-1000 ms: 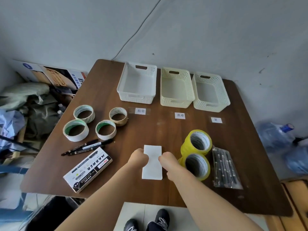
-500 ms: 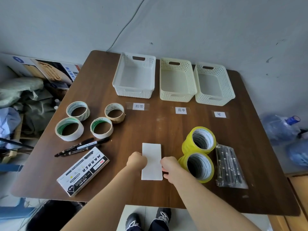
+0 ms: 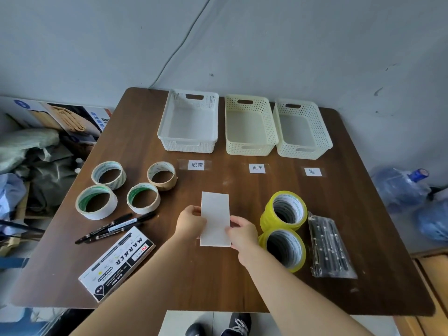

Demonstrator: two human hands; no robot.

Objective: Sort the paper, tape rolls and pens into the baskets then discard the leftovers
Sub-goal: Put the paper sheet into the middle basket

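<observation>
A white stack of paper (image 3: 215, 214) lies at the table's middle front. My left hand (image 3: 190, 223) grips its left edge and my right hand (image 3: 242, 232) grips its lower right edge. Three empty baskets stand at the back: a white basket (image 3: 164, 127), a cream middle basket (image 3: 251, 149) and a cream right basket (image 3: 324, 139). Several paper tape rolls (image 3: 143, 197) lie at the left, two stacks of yellow tape rolls (image 3: 283, 212) at the right. Loose black pens (image 3: 114, 229) lie beside a marker box (image 3: 116, 263). A clear bag of pens (image 3: 327, 246) lies far right.
Three white labels (image 3: 257, 168) are stuck in front of the baskets. The brown table (image 3: 218, 287) ends at its near edge above my shoes (image 3: 218, 327). Bags and cartons (image 3: 36, 154) crowd the floor at the left; water bottles (image 3: 400, 187) lie at the right.
The view has shifted slightly. My two hands have closed tighter on the paper stack's sides, and its near end looks a little lifted.
</observation>
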